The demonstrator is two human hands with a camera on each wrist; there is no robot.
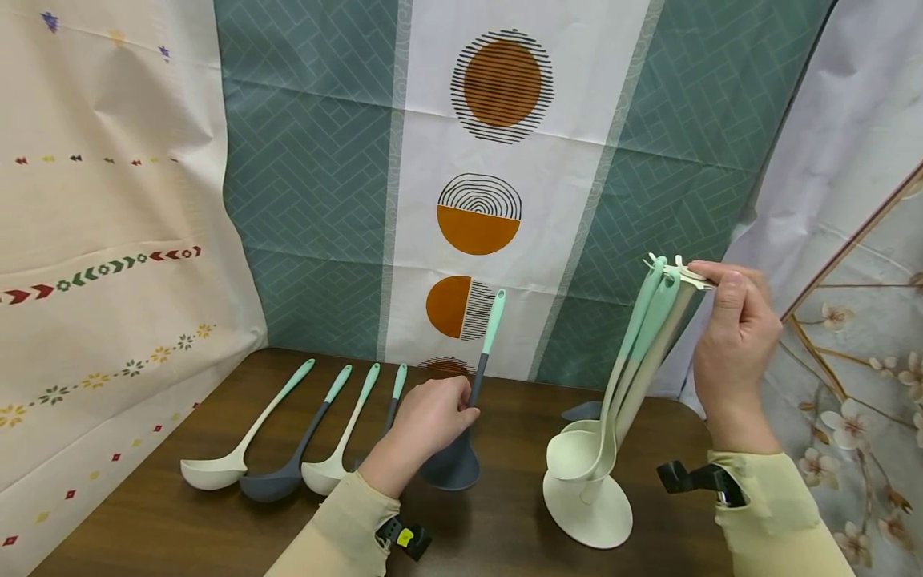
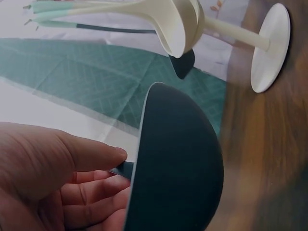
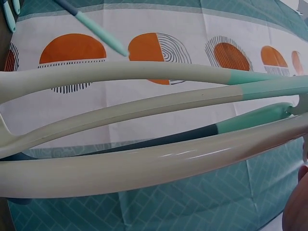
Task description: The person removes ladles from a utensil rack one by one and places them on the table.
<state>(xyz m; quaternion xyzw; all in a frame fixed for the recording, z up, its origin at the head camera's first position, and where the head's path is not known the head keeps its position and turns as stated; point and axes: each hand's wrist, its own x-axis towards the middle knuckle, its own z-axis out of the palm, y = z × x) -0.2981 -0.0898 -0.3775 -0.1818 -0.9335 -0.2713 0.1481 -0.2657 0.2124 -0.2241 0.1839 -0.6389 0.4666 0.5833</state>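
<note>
brown wooden table [image 1: 515, 457] with four mint-handled utensils [image 1: 271, 486] and a cream stand [image 1: 587, 521]

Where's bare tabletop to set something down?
In the head view, table between the held dark ladle and the white stand; also in front of the ladle row. Crowded: that row, and the stand's upper part, hung with utensils.

Teal-and-white patterned cloth [image 1: 522, 168] behind brown table [image 1: 515, 453]
</note>
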